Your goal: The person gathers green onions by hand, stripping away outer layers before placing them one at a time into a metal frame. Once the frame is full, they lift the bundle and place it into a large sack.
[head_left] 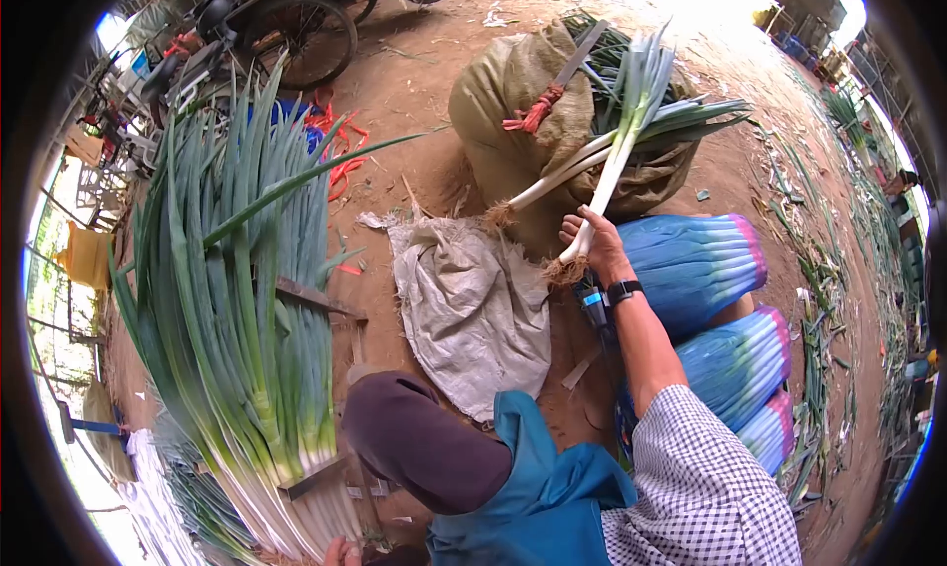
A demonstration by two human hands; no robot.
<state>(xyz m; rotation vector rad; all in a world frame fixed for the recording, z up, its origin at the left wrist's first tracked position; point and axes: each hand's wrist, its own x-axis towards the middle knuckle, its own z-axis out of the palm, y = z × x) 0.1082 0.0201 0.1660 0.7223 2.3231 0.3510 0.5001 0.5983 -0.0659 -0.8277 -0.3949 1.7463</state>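
Note:
My right hand point(595, 239), with a dark band on the wrist, is closed round a leek point(625, 137) just above its roots. Its green leaves point away from me over a stuffed olive sack point(513, 83). Beside it, more leeks point(562, 175) lie across the sack, roots toward me. A knife point(577, 58) with a red-wrapped handle rests on the sack. My left hand point(342, 552) barely shows at the bottom edge, near the white ends of a large leek pile point(247, 349). Most of its fingers are cut off by the frame.
Wooden bars point(321, 298) hold the leek pile on the left. A crumpled pale sack point(469, 300) lies on the dirt floor before my knees. Several blue-wrapped leek bundles point(691, 270) lie to my right. Leaf scraps point(814, 310) litter the far right; a wheel point(301, 38) stands behind.

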